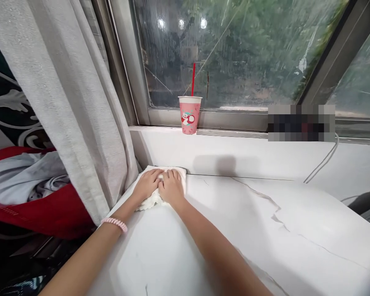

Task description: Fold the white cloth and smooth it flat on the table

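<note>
A white cloth (154, 200) lies spread in the far left corner of the white marble-patterned table (234, 222). My left hand (146, 184) rests flat on it, fingers stretched forward and to the right. Close beside it, my right hand (172, 187) also presses down on the cloth, its fingers pointing away from me. Both palms face down and hide the cloth's middle. Neither hand is wrapped round anything. A pink coiled band (114, 224) circles my left wrist.
On the window sill stands a pink paper cup (190, 117) with a red straw. A blurred-out item (301, 123) sits further right, near a thin cable (322, 160). A pale curtain (68, 94) hangs at the left, beside a red container (46, 216) holding clothes.
</note>
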`<state>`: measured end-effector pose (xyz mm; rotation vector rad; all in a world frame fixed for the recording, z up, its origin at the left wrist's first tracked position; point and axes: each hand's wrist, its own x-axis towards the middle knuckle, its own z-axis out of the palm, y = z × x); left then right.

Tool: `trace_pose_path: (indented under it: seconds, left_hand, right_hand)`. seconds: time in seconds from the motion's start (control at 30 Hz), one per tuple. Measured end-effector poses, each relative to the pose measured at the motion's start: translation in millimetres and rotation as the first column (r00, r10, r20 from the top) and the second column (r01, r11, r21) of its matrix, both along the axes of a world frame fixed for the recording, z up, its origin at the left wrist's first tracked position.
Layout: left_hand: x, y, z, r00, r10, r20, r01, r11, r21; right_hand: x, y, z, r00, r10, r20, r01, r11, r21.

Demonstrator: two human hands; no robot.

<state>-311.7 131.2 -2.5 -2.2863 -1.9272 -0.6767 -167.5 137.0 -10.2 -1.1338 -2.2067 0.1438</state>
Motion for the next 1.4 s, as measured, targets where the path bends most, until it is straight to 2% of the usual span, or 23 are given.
trace_pose_path:
  seconds: [0.17, 0.37, 0.47, 0.63, 0.73, 0.8, 0.87, 1.0, 1.13, 1.23, 1.4]
  left_hand:
    - [-19.8, -12.2, 0.5, 0.999, 0.045, -0.007, -0.045, 0.999, -0.013]
    - [-23.2, -57.3, 2.1, 0.997, 0.082, 0.015, -0.082, 0.996, -0.026]
    - [-13.3, -98.1, 1.0, 0.994, 0.111, -0.005, -0.111, 0.994, -0.008]
    - [12.1, -190.3, -14.1, 0.974, 0.201, -0.105, -0.194, 0.978, 0.073]
    - [27.0, -239.8, -25.0, 0.97, 0.177, -0.167, -0.157, 0.979, 0.128]
    - [35.4, -261.4, -29.0, 0.967, 0.16, -0.2, -0.13, 0.979, 0.155]
    - [41.6, -272.3, -29.9, 0.961, 0.163, -0.223, -0.126, 0.977, 0.17]
    - [43.4, -268.2, -27.9, 0.955, 0.183, -0.234, -0.153, 0.978, 0.143]
    - [35.0, -237.3, -24.7, 0.95, 0.214, -0.227, -0.188, 0.973, 0.132]
    - [27.5, -194.1, -17.4, 0.955, 0.224, -0.193, -0.206, 0.972, 0.11]
    - [20.5, -104.4, 0.5, 0.982, 0.16, -0.103, -0.159, 0.987, 0.023]
  right_hand:
    - [-10.5, -2.4, -1.0, 0.993, 0.092, 0.08, -0.096, 0.994, 0.044]
    - [-13.5, -42.5, 0.2, 0.983, 0.158, 0.094, -0.159, 0.987, 0.007]
    - [-5.7, -75.5, 0.4, 0.977, 0.2, 0.076, -0.201, 0.98, 0.005]
    - [30.3, -147.9, -1.1, 0.931, 0.359, 0.065, -0.36, 0.933, 0.009]
    - [58.0, -190.8, 1.0, 0.895, 0.443, 0.056, -0.445, 0.895, 0.027]
    - [72.4, -210.5, 3.6, 0.873, 0.484, 0.062, -0.486, 0.873, 0.034]
    - [80.5, -219.8, 5.9, 0.859, 0.507, 0.068, -0.51, 0.86, 0.033]
    - [78.2, -210.7, 5.7, 0.853, 0.519, 0.052, -0.521, 0.853, 0.033]
    - [62.7, -175.5, 0.4, 0.834, 0.549, 0.055, -0.552, 0.829, 0.09]
    - [49.1, -136.9, -2.1, 0.848, 0.525, 0.07, -0.53, 0.84, 0.116]
    - [31.7, -70.0, 0.3, 0.916, 0.386, 0.112, -0.393, 0.918, 0.05]
